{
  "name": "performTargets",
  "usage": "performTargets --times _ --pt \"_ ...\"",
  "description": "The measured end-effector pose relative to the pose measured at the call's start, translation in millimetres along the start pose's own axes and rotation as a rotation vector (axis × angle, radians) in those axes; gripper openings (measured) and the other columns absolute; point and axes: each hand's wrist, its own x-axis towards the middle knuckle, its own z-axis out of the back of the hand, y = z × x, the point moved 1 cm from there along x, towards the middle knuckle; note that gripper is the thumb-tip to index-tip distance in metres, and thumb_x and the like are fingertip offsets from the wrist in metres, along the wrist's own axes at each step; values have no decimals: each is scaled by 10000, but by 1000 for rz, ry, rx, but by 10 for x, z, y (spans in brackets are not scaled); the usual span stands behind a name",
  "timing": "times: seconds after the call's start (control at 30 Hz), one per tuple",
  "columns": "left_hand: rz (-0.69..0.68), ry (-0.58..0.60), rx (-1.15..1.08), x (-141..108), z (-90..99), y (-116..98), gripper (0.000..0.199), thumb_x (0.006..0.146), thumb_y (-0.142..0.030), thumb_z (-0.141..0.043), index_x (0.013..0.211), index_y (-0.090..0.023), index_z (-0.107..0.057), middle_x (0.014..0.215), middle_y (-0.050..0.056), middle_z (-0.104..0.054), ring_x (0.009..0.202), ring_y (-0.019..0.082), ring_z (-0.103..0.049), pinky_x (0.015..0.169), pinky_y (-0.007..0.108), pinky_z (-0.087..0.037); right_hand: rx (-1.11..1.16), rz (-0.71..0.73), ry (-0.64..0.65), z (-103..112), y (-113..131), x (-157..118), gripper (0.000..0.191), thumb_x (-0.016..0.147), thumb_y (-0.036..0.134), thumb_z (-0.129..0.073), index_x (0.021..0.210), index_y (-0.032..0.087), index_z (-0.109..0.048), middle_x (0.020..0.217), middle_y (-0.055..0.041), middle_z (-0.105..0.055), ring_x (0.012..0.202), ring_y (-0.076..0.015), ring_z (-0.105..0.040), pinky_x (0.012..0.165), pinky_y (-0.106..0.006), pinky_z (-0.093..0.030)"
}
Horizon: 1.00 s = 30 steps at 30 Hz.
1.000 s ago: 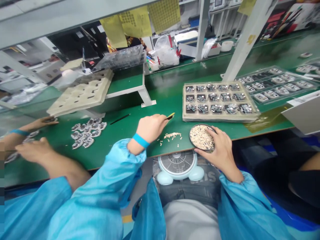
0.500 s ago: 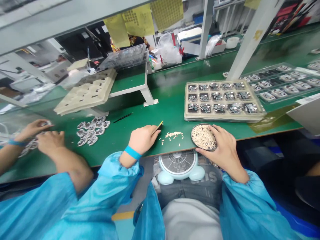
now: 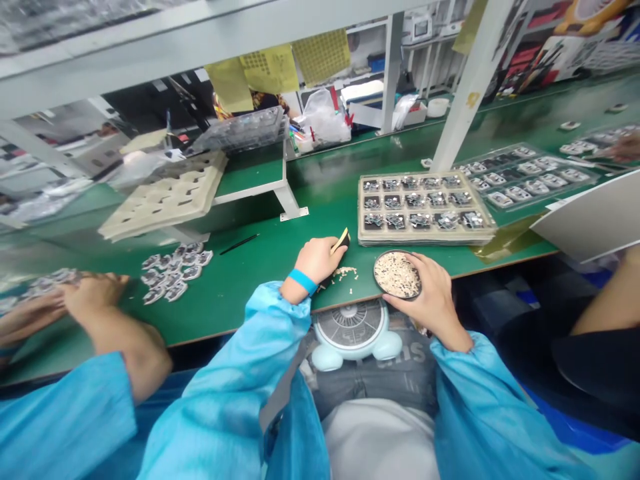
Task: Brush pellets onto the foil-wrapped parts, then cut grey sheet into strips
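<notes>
My left hand [image 3: 319,261], with a blue band at its wrist, is closed on a small tool [image 3: 341,241] with a yellow edge and a dark side. Just under and beside it, small pale pieces [image 3: 345,271] lie scattered on the green table [image 3: 240,280], partly hidden by the hand. My right hand [image 3: 434,293] grips the right side of a round dish [image 3: 397,274] filled with pale and dark bits, at the table's front edge. Behind the dish stands a tray [image 3: 420,235] of small metallic parts in compartments.
White-rimmed parts [image 3: 175,273] lie in a cluster left of my left hand, near a black thin tool [image 3: 239,244]. A co-worker's hands [image 3: 95,293] are at the far left. A raised stand [image 3: 287,200] and a post [image 3: 463,87] rise behind. A clear tray [image 3: 530,175] lies right.
My left hand has moved right with the tool, over the left part of the scattered pieces and nearer the dish. My right hand still holds the dish. The view has shifted a little to the right.
</notes>
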Motion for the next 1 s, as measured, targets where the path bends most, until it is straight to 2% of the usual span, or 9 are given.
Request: performTargets --times 0.1,0.2,0.33,0.4,0.5,0.6,0.7,0.83,1.0 --pt "26 -45 32 51 0 -41 323 982 -445 -498 936 -233 -736 850 80 -753 785 267 -693 624 319 -389 -3 4 8 -8 -22 -6 920 684 652 -794 1434 241 -452 1418 -141 -543 1301 -382 -499 1108 -540 -357" --pt "76 -107 80 52 94 56 329 967 -451 -510 884 -226 -734 834 92 -750 774 277 -690 611 321 -372 -9 9 15 -11 -32 -12 924 684 649 -798 1433 237 -449 1420 -143 -539 1304 -380 -498 1108 -542 -364" --pt "182 -180 23 -7 287 485 353 931 -491 -542 874 -214 -751 819 97 -751 764 285 -676 616 320 -376 -9 8 11 -14 -31 -14 927 686 642 -802 1438 236 -443 1421 -143 -538 1307 -380 -497 1110 -547 -369" --pt "233 -221 -125 -63 331 770 368 904 -510 -574 888 -195 -763 849 96 -758 807 284 -675 646 312 -398 1 7 0 -21 -31 -13 921 683 641 -804 1433 242 -448 1413 -142 -544 1300 -384 -503 1103 -556 -373" --pt "336 -221 -433 -179 266 1147 457 850 -580 -617 966 -164 -768 918 83 -770 848 265 -680 660 282 -437 18 8 -22 -40 -36 -12 914 670 631 -817 1422 249 -466 1403 -144 -552 1294 -392 -511 1099 -574 -374" --pt "419 -158 -519 -320 123 1354 571 806 -659 -623 937 -120 -758 831 86 -760 740 242 -673 577 265 -440 38 19 -41 -45 -45 -23 921 650 606 -841 1417 251 -478 1419 -148 -543 1302 -400 -509 1100 -590 -380" --pt "451 -56 -578 -460 28 1386 587 768 -686 -659 893 -120 -745 809 92 -759 705 237 -680 557 269 -462 75 46 -58 23 -37 -57 913 655 577 -853 1417 239 -481 1454 -154 -518 1330 -393 -495 1121 -582 -387" --pt "393 88 -651 -607 37 1289 558 680 -604 -787 996 -151 -712 972 96 -774 844 260 -722 688 312 -548 110 48 -65 262 -11 -152 897 675 525 -858 1431 230 -475 1484 -159 -493 1369 -386 -471 1161 -579 -372" --pt "341 130 -463 -702 90 1177 481 733 -576 -739 987 -176 -653 915 85 -753 829 286 -711 652 342 -530 139 -22 -27 570 -38 -400 883 679 476 -866 1435 231 -481 1509 -156 -466 1374 -385 -478 1160 -574 -396"
